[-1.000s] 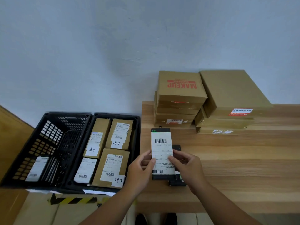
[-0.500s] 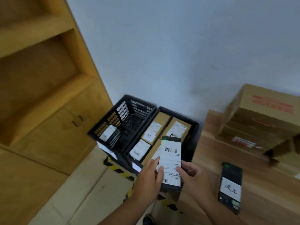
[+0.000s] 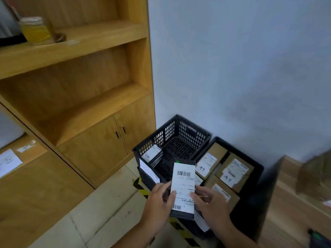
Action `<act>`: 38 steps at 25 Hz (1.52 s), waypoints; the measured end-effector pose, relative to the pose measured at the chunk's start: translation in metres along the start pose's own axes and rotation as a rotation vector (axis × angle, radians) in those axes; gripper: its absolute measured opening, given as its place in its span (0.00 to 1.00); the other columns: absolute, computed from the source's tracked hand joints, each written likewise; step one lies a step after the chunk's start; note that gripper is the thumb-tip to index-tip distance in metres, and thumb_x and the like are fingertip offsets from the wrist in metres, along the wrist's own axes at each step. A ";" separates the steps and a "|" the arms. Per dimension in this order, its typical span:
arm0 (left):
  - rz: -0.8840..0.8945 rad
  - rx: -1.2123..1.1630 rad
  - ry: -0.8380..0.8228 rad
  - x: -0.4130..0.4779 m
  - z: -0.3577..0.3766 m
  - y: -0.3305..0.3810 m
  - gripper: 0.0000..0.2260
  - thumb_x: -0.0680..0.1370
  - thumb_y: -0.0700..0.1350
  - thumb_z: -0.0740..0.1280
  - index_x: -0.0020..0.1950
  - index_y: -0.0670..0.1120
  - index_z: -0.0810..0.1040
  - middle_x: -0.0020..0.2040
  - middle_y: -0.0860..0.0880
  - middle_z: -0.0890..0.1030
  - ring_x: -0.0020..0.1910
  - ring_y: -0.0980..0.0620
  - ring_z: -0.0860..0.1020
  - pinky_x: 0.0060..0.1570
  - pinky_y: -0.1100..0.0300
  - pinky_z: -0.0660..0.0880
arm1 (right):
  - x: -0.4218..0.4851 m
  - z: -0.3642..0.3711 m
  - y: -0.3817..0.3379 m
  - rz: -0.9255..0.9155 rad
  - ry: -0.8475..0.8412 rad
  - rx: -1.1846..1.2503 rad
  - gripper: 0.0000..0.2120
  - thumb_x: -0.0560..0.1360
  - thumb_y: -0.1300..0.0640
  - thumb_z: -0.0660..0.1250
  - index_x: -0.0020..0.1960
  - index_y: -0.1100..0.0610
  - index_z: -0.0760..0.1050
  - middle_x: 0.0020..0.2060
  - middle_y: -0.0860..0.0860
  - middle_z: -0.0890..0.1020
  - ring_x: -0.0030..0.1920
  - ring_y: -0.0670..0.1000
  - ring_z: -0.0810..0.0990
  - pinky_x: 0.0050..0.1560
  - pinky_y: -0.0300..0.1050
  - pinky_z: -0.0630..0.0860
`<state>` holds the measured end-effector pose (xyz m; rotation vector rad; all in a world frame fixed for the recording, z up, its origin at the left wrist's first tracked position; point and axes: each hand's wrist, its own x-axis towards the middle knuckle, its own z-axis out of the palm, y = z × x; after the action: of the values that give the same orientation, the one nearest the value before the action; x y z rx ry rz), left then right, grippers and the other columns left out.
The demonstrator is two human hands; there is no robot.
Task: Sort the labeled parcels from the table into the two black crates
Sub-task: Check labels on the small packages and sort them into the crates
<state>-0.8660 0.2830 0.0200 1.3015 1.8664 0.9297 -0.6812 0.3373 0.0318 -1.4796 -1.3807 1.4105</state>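
1. The left hand [image 3: 159, 203] grips the left edge of a flat black parcel [image 3: 184, 179], thumb laid across the white label and fingers curled behind.
2. The right hand [image 3: 211, 204] pinches the right edge of the same parcel, thumb on the label and the other fingers loosely bent alongside.
3. The parcel is held nearly upright, barcode toward the person, in the air above the near rims where the two crates meet.
4. The left crate [image 3: 189, 133], black with perforated walls, holds one flat labelled parcel [image 3: 151, 153] leaning against its left wall.
5. The right crate [image 3: 240, 152] sits tight against it and holds several brown boxes [image 3: 234, 169] lying flat with white labels up.
6. Yellow-and-black striped tape [image 3: 180, 228] shows on the pale floor under the crates.
7. To the right is the wooden table [image 3: 286, 203], with blurred brown cartons [image 3: 315, 174] on it and a dark object [image 3: 317, 237] at its near edge, too blurred to tell.
8. On the left is a wooden shelf unit [image 3: 89, 86] with cupboard doors below and a jar of yellow liquid [image 3: 35, 30] on an upper shelf.
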 end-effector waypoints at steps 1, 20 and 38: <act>0.007 -0.011 -0.010 0.013 -0.017 -0.009 0.18 0.83 0.56 0.63 0.74 0.56 0.73 0.58 0.63 0.73 0.55 0.68 0.75 0.50 0.69 0.77 | 0.006 0.019 -0.005 0.004 0.008 0.002 0.12 0.76 0.61 0.75 0.50 0.43 0.84 0.42 0.38 0.87 0.42 0.43 0.87 0.37 0.39 0.84; -0.043 0.081 -0.303 0.276 -0.168 -0.102 0.16 0.83 0.52 0.66 0.70 0.54 0.76 0.60 0.59 0.75 0.53 0.60 0.80 0.46 0.62 0.83 | 0.198 0.222 -0.038 0.215 0.153 0.109 0.09 0.76 0.62 0.75 0.51 0.49 0.83 0.43 0.40 0.88 0.44 0.42 0.87 0.39 0.36 0.82; 0.135 0.244 -0.753 0.440 -0.161 -0.163 0.19 0.84 0.52 0.64 0.75 0.54 0.70 0.65 0.59 0.72 0.56 0.58 0.79 0.50 0.62 0.82 | 0.293 0.304 -0.008 0.453 0.510 0.171 0.10 0.75 0.64 0.75 0.53 0.53 0.83 0.42 0.45 0.88 0.43 0.46 0.88 0.44 0.44 0.85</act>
<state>-1.1998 0.6333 -0.0884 1.6442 1.3257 0.2003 -1.0159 0.5601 -0.0971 -1.9383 -0.6217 1.2381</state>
